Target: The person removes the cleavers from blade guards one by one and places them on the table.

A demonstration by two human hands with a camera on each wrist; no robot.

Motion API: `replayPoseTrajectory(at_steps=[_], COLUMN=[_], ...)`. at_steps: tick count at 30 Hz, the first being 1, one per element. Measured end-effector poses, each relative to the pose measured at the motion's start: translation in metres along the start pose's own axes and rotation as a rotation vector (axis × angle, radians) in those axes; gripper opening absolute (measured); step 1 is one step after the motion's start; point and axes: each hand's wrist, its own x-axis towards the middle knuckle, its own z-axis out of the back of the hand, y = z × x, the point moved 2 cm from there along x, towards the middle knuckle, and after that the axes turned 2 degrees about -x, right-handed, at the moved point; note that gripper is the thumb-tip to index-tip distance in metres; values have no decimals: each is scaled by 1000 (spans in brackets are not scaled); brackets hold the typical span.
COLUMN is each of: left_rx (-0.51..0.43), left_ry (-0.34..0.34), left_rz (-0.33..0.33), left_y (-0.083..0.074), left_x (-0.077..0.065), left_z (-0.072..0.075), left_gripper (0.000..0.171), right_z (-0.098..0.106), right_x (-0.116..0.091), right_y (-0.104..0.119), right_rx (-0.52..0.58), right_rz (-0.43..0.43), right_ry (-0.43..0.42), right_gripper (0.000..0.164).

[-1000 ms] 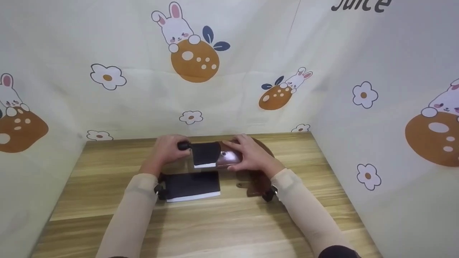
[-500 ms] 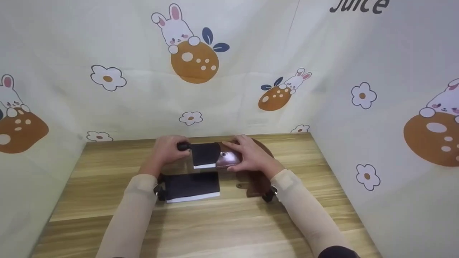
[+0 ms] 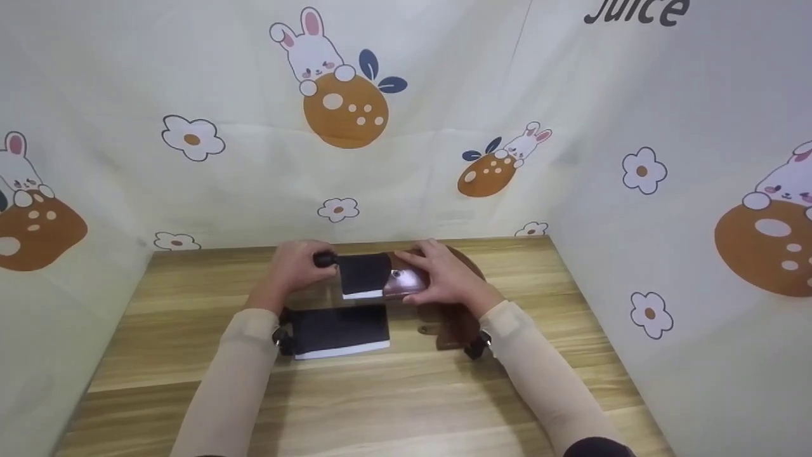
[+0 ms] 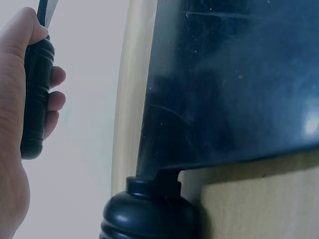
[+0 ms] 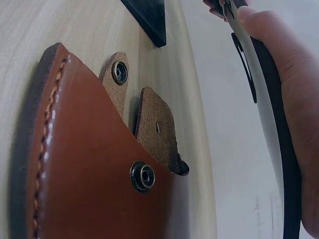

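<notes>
My left hand (image 3: 295,263) grips the black ridged handle (image 4: 37,99) of a cleaver at the back of the table, thumb at the blade end. The dark blade (image 3: 363,273) with its pale edge runs rightward into a brown leather sheath (image 3: 401,284) with a metal snap. Around that sheath my right hand (image 3: 447,273) holds, its thumb (image 5: 271,30) along one side; the blade's far end is hidden inside. Nearer the front lies a second cleaver (image 3: 342,329), bare, its handle partly behind the left wrist. A second brown sheath (image 5: 94,149) lies below the right wrist.
The wood-grain table (image 3: 355,412) ends at a pale cloth wall (image 3: 241,184) printed with rabbits and flowers, close behind both hands. Another cloth wall (image 3: 691,355) stands on the right. The second sheath's snap strap (image 5: 117,89) sticks out leftward toward the bare cleaver.
</notes>
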Motion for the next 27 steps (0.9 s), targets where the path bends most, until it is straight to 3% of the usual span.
replayPoseTrajectory(at_steps=[7,17,27], left_rx=[-14,12,13], left_ry=[1,19,63], left_rz=[11,155,172], left_y=[6,43,51], left_x=[0,-29,-37], left_z=[0,29,35], left_gripper=[37,37,41], right_z=[1,19,22], right_x=[-3,-42,-55], right_y=[-7,-51,-65], right_rx=[-4,-30,-18], right_rz=[-19,-170,-146], right_ry=[1,-55,-72], right_gripper=[101,99,103])
